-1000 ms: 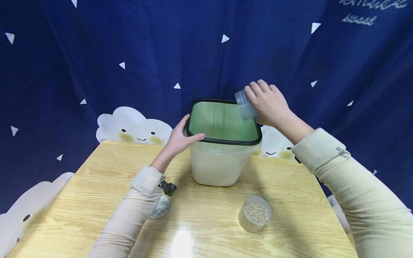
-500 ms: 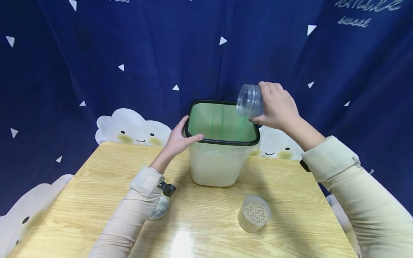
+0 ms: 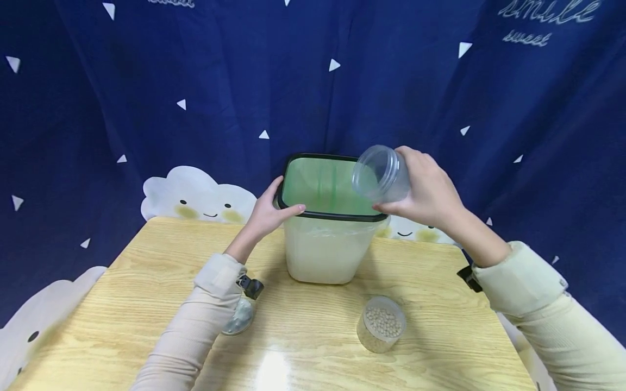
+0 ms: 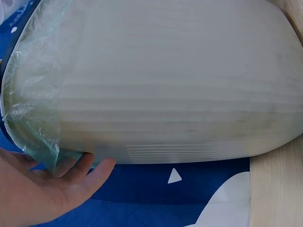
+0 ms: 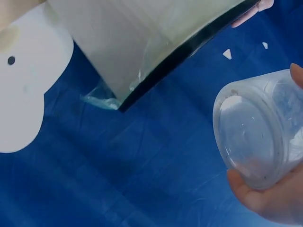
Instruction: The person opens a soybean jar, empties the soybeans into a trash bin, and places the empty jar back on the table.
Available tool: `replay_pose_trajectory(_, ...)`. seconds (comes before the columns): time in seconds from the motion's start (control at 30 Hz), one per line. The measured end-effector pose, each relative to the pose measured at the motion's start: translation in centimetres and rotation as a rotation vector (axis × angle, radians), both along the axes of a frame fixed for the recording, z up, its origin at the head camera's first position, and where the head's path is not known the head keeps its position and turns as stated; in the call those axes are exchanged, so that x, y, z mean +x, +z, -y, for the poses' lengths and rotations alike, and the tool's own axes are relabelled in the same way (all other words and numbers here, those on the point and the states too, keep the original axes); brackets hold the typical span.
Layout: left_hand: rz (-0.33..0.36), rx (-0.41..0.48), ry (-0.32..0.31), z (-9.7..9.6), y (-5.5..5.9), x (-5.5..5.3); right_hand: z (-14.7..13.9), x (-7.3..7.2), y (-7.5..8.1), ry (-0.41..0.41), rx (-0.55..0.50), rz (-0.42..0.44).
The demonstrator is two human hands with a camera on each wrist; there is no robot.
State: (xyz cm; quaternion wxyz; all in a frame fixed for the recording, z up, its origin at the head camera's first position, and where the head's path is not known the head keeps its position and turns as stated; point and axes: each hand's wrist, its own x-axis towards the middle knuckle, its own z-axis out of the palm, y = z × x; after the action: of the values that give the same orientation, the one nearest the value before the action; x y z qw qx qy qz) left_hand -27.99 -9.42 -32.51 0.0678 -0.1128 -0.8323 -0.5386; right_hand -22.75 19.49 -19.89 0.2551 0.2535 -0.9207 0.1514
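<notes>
My left hand (image 3: 269, 212) grips the left rim of a pale trash can (image 3: 325, 252), thumb over the black rim (image 3: 337, 216). In the left wrist view its fingertips (image 4: 102, 170) lie against the can's side, by the overhanging green bag liner (image 4: 35, 94). A clear plastic jar (image 3: 383, 175) is in my right hand (image 3: 430, 190), held tilted over the can's right side with its mouth to the left. Nothing shows inside the jar. In the right wrist view, the jar's round end (image 5: 246, 137) shows, with fingers around its side.
A clear tub of pale beans (image 3: 381, 323) stands on the wooden table (image 3: 440, 304), right of the can's front. A round silvery disc (image 3: 239, 316) lies partly behind the left sleeve. A dark blue curtain (image 3: 220, 81) hangs behind the table.
My right hand has turned the jar from mouth-down towards sideways, and lowered it slightly towards the front of the can. The left hand has stayed on the rim.
</notes>
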Motion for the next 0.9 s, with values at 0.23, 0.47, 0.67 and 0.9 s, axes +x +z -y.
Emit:
replay_pose_trajectory(0.23, 0.002, 0.001, -0.007, -0.1, -0.1, 0.0, -0.2, 1.6, -1.5, 0.055, -0.043, 0.005)
replay_pose_trajectory(0.47, -0.007, 0.011, -0.006, -0.1, 0.1, 0.1, 0.0, 3.0, -3.4, 0.154, -0.099, 0.024)
replay_pose_trajectory(0.67, -0.006, 0.01, -0.007, -0.1, 0.2, 0.2, 0.7, 4.4, -5.4, 0.19, -0.137, 0.093)
replay_pose_trajectory(0.9, -0.005, 0.017, 0.0, -0.1, 0.2, 0.2, 1.7, 5.7, -8.0, 0.222, -0.179, 0.144)
